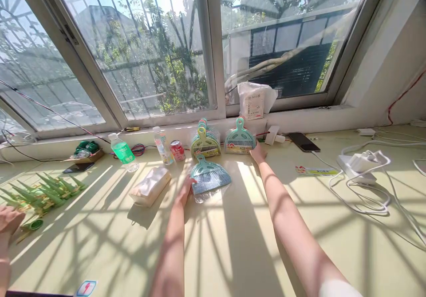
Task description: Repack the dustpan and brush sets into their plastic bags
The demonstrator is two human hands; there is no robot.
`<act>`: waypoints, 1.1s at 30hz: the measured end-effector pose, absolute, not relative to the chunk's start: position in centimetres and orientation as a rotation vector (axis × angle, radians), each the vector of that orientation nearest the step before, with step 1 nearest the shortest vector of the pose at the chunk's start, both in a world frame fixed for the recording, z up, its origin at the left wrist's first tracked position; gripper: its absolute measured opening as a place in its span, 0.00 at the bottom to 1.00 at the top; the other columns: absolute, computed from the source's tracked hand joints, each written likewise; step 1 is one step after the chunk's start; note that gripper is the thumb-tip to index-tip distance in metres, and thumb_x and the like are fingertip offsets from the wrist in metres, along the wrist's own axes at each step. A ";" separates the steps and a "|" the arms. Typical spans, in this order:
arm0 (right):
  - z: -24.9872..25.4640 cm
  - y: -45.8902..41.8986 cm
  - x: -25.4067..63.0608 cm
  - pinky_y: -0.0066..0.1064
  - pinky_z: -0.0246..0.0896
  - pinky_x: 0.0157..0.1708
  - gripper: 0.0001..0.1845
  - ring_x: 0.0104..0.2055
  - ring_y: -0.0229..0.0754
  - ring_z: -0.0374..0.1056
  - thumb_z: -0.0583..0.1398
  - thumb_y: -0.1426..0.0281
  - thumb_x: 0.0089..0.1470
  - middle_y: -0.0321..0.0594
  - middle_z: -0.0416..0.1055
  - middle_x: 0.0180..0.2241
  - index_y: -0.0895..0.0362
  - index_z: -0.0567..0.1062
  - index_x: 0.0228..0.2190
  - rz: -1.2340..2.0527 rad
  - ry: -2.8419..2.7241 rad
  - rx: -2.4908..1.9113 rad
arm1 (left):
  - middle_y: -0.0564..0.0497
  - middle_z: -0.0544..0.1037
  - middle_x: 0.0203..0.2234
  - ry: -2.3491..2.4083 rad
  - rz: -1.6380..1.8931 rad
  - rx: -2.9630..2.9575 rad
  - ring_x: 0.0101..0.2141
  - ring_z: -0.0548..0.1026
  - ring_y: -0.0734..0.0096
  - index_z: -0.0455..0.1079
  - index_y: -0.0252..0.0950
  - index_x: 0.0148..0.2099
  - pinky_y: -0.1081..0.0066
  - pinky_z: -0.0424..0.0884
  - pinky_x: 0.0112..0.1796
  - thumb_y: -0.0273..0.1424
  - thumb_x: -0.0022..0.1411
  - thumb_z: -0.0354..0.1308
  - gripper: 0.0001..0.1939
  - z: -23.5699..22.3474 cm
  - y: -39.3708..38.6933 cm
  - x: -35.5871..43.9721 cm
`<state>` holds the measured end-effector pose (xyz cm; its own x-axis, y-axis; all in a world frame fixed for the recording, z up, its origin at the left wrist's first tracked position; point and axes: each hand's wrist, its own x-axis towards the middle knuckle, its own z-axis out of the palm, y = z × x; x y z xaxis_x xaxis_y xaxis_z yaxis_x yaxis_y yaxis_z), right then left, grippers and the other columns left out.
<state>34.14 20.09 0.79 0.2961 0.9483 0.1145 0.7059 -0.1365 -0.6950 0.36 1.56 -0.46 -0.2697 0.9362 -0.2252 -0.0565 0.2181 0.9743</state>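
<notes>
My left hand is closed on the left edge of a teal dustpan-and-brush set in clear plastic, lying with its handle pointing away from me. Farther back, my right hand grips the lower right corner of a packaged dustpan set with a yellow-and-red label. That one stands upright near the window ledge. Between the hands, behind the teal set, a row of upright packaged dustpan sets has a yellow-green one in front.
Left of the sets are a red can, two bottles and a tissue pack. A co-worker's hand is by green pointed pieces at far left. On the right lie a loose label strip, a phone and a power strip with tangled white cables.
</notes>
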 end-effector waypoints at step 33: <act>2.3 15.8 26.0 0.40 0.69 0.60 0.38 0.65 0.49 0.74 0.56 0.86 0.62 0.43 0.79 0.66 0.48 0.77 0.67 -0.376 -2.788 -0.567 | 0.46 0.84 0.51 1.437 1.457 0.900 0.56 0.81 0.53 0.76 0.44 0.61 0.57 0.76 0.62 0.27 0.67 0.59 0.21 0.3 1.4 2.7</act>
